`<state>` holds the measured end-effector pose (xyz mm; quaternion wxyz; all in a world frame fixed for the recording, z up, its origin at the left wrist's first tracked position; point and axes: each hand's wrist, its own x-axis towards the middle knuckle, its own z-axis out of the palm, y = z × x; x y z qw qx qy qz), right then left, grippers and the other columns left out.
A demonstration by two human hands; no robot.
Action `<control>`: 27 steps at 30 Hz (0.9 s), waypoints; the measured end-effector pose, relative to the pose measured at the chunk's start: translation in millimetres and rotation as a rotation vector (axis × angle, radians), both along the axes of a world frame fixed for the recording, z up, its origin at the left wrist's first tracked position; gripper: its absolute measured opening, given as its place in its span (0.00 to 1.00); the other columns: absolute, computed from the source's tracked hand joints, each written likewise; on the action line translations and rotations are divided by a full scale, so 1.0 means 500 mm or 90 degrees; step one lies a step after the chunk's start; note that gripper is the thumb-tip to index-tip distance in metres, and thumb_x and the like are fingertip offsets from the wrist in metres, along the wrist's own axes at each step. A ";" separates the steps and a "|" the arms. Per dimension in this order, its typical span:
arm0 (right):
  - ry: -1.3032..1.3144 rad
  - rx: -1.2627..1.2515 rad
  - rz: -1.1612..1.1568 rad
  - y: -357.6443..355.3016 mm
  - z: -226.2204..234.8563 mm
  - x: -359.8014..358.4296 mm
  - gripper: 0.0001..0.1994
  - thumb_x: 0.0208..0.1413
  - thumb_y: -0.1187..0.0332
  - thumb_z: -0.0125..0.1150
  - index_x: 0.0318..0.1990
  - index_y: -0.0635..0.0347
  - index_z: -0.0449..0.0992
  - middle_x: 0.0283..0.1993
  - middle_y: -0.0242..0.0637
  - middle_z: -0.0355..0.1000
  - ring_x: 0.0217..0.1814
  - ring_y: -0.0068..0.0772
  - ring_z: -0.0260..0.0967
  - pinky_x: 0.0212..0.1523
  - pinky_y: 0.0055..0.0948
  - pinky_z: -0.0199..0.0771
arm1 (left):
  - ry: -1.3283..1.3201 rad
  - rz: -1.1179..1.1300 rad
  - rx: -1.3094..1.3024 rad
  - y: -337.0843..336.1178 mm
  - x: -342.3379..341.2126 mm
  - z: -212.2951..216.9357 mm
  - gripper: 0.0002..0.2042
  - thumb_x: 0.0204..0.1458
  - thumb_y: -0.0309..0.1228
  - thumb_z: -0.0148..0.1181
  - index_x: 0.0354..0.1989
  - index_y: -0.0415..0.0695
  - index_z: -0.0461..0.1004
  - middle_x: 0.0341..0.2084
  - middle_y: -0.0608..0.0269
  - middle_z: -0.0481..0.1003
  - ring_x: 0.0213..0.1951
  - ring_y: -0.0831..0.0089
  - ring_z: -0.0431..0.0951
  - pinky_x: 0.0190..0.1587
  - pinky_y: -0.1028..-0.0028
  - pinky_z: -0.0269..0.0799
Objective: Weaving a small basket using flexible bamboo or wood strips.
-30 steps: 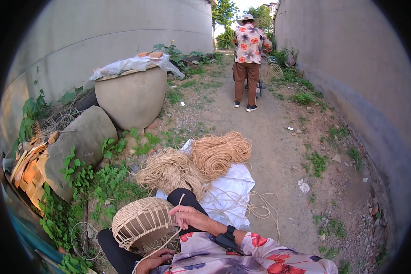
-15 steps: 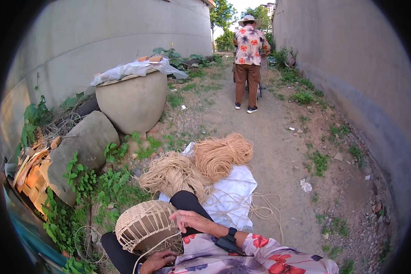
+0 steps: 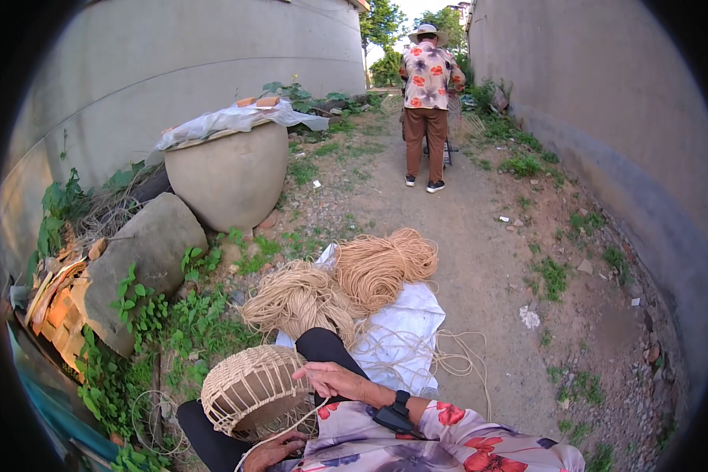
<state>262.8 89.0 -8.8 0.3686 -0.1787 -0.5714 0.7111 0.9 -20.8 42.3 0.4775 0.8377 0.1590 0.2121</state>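
Note:
A round woven cord basket [image 3: 248,376] lies tilted on my lap, its open ribs and dark inside toward me. My right hand [image 3: 334,381] is at its right edge, index finger stretched toward the weave and the other fingers curled in. A pale cord [image 3: 279,433] runs from under that hand down to the lower left, past my left hand [image 3: 275,451]. My left hand is bent over the basket's near edge, fingers pointing right and partly hidden. Beyond my knee, a beige cord bundle [image 3: 300,305] and an orange-tan cord bundle [image 3: 387,269] rest on a white sheet [image 3: 401,326].
Loose cord loops [image 3: 460,362] trail onto the dirt path. A large clay pot [image 3: 232,169] under plastic and a lying grey cylinder [image 3: 145,256] stand to the left among weeds. Farther up the path, a person [image 3: 427,102] in a hat faces away. Grey walls [image 3: 606,102] flank both sides.
Both hands and the basket keep nearly the same pose. The whole view has shifted very slightly. The person up the path leans a little differently.

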 end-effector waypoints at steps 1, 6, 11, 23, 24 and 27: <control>-0.029 -0.016 -0.020 -0.003 0.009 -0.012 0.23 0.68 0.52 0.45 0.57 0.63 0.68 0.19 0.20 0.57 0.19 0.12 0.51 0.22 0.15 0.54 | 0.117 0.076 -0.156 0.015 -0.026 -0.054 0.21 0.55 0.25 0.52 0.59 0.34 0.65 0.55 0.38 0.67 0.56 0.48 0.70 0.58 0.58 0.66; 0.012 -0.031 -0.055 -0.011 0.002 -0.003 0.21 0.69 0.54 0.44 0.52 0.64 0.70 0.17 0.19 0.54 0.17 0.12 0.48 0.19 0.15 0.50 | 0.023 -0.038 0.009 0.015 -0.012 -0.022 0.22 0.55 0.24 0.53 0.60 0.35 0.65 0.55 0.43 0.67 0.58 0.51 0.68 0.60 0.61 0.64; -0.015 -0.017 -0.066 -0.009 0.001 -0.001 0.19 0.68 0.54 0.45 0.49 0.62 0.71 0.16 0.18 0.56 0.16 0.10 0.49 0.17 0.14 0.48 | 0.086 -0.022 -0.032 0.019 -0.025 -0.049 0.22 0.56 0.23 0.51 0.61 0.37 0.65 0.55 0.46 0.67 0.59 0.53 0.67 0.61 0.62 0.63; -0.009 -0.021 -0.038 -0.012 0.026 -0.001 0.19 0.67 0.57 0.47 0.50 0.68 0.71 0.16 0.19 0.56 0.17 0.11 0.49 0.19 0.15 0.48 | 0.020 0.000 0.021 0.018 -0.020 -0.048 0.16 0.61 0.30 0.54 0.54 0.37 0.72 0.53 0.52 0.71 0.54 0.70 0.73 0.56 0.70 0.69; -0.006 -0.022 -0.041 -0.014 0.016 0.004 0.19 0.67 0.57 0.47 0.50 0.68 0.71 0.15 0.19 0.56 0.17 0.11 0.49 0.19 0.15 0.48 | 0.094 0.322 -0.517 -0.015 0.010 -0.040 0.12 0.60 0.31 0.54 0.49 0.40 0.74 0.40 0.67 0.76 0.41 0.78 0.75 0.46 0.79 0.70; 0.053 -0.028 -0.030 -0.014 -0.001 0.003 0.19 0.68 0.59 0.46 0.51 0.70 0.70 0.15 0.20 0.56 0.16 0.13 0.48 0.20 0.16 0.50 | 0.089 0.318 -0.509 -0.030 0.031 0.009 0.13 0.60 0.30 0.54 0.50 0.38 0.74 0.40 0.68 0.75 0.43 0.78 0.73 0.48 0.80 0.67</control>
